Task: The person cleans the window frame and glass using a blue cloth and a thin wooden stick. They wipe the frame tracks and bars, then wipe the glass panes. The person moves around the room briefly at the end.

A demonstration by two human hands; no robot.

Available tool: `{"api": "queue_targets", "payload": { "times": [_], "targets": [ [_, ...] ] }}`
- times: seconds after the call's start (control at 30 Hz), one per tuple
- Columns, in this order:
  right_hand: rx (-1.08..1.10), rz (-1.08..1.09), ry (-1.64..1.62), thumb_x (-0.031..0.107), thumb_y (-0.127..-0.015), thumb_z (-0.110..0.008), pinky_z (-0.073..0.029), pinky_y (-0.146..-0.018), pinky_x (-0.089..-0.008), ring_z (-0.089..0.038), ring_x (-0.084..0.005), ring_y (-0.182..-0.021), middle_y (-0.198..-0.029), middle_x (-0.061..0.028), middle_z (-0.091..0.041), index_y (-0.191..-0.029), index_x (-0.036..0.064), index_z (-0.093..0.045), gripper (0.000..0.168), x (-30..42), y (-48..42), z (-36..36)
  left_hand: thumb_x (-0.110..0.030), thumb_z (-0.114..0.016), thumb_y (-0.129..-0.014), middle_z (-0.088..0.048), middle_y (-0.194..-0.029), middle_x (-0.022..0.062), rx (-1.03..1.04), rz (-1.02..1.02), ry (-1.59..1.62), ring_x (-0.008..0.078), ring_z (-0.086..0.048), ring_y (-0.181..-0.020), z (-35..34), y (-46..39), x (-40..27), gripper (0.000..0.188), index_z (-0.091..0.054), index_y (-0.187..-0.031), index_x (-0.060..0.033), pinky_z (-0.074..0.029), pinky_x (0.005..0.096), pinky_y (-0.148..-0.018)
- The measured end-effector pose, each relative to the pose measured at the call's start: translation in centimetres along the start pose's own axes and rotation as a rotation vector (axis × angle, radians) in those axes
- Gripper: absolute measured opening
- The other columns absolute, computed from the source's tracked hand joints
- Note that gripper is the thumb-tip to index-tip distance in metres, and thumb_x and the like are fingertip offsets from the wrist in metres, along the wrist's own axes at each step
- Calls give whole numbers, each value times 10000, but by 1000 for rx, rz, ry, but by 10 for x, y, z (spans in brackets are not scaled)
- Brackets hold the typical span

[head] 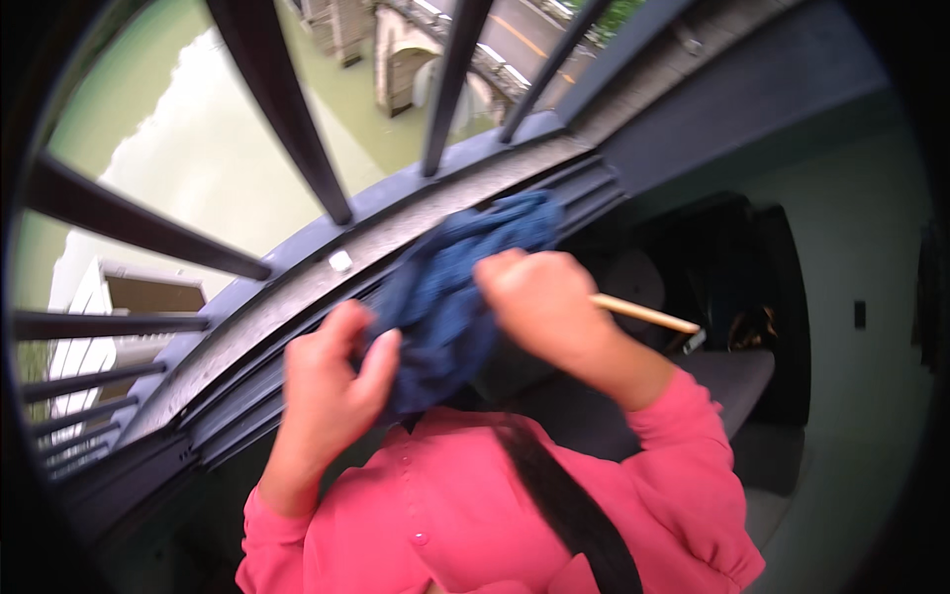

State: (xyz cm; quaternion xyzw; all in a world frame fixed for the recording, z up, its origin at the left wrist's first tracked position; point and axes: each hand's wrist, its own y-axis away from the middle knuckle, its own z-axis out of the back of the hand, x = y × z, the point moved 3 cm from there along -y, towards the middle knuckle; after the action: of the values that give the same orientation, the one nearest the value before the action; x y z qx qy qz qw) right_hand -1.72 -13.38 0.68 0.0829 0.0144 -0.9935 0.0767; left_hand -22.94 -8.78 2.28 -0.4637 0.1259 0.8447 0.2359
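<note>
A crumpled blue cloth hangs in front of me over the grooved window track. My right hand is closed around a thin light wooden stick and presses against the cloth's right side; whether it also grips the fabric is hard to tell. The stick's far end points right, beside a small pale piece. At the cloth's left edge my left hand has its thumb and fingers curved, with fabric between or just behind them; blur hides the exact contact.
Dark metal bars rise beyond the stone sill, with green water and a bridge below outside. A small white object lies on the sill. Grey cushioned seating and dark items stand to the right.
</note>
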Motion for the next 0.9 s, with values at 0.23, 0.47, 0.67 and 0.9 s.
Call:
{"api": "queue_targets", "payload": {
  "times": [0.23,0.47,0.67,0.9],
  "targets": [
    [60,-152,-165,111,-808,-559,-544,-598,-463,-667,-355,-672,-709,-156,-645,-811,58,-607,71,-47,3,-10,-115,-785,-715,-506,-571,52,0,-17,80,119,-448,-483,-12,-3,10,285,-607,-914,-14,-350,263,-470],
    [244,-629,252,98,-822,-592,-580,-638,-374,-724,-251,-787,-798,-79,-723,-832,101,-744,152,-142,-18,-41,-200,-789,-773,-591,-708,107,65,-240,134,192,-571,-634,-80,-58,-35,343,-630,-1002,-1,-455,304,-594],
    [-12,-165,88,86,-736,-619,-563,-558,-376,-675,-264,-584,-704,-138,-644,-790,50,-587,72,-47,14,-26,-264,-850,-644,-658,-829,137,136,-238,-32,288,-659,-741,-38,-40,-35,442,-670,-969,-24,-523,356,-666],
    [176,-540,154,54,-772,-598,-581,-643,-407,-708,-340,-712,-734,-188,-690,-727,39,-717,129,-118,-11,-18,-150,-834,-642,-581,-730,93,39,-218,25,215,-580,-655,-17,-40,-18,375,-692,-963,-18,-470,313,-609]
  ]
}}
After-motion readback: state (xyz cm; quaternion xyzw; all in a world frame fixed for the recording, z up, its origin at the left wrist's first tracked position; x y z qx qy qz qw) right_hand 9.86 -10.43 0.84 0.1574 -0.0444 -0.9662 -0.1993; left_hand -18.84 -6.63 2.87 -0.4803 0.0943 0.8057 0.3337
